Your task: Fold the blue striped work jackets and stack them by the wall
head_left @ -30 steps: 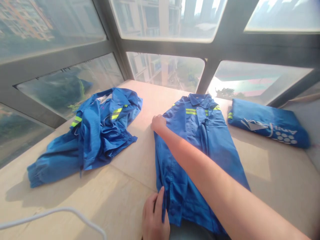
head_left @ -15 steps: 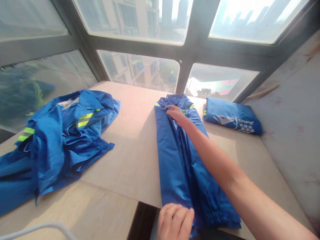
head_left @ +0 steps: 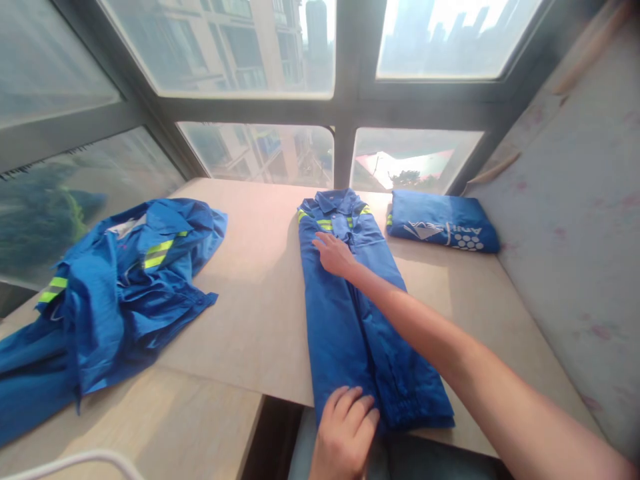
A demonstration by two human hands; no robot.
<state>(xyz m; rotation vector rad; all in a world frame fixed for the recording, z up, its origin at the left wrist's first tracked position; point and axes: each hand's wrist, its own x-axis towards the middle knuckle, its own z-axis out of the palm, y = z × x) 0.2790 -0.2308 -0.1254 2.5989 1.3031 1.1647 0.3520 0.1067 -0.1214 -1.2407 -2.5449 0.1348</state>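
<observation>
A blue work jacket (head_left: 333,320) with yellow-green reflective strips lies in a long, narrow shape on the table, its collar toward the window and its elastic hem toward me. On the jacket's front, below the chest strips, my right hand (head_left: 334,255) rests open with fingers stretched out. My left hand (head_left: 345,430) lies at the near left end of the jacket, fingers slightly bent and apart on the cloth. Its thumb is hidden.
A folded blue garment (head_left: 443,223) with white print sits by the right wall. To the left, another blue jacket (head_left: 145,287) lies crumpled. A white cable (head_left: 85,457) crosses the lower left corner. The pale table (head_left: 250,300) ends near my left hand, and windows rise behind it.
My right hand has drawn back from near the collar, and the jacket's front panels now lie flatter with the chest strips showing. My left hand's fingers have spread a little. The view has shifted.
</observation>
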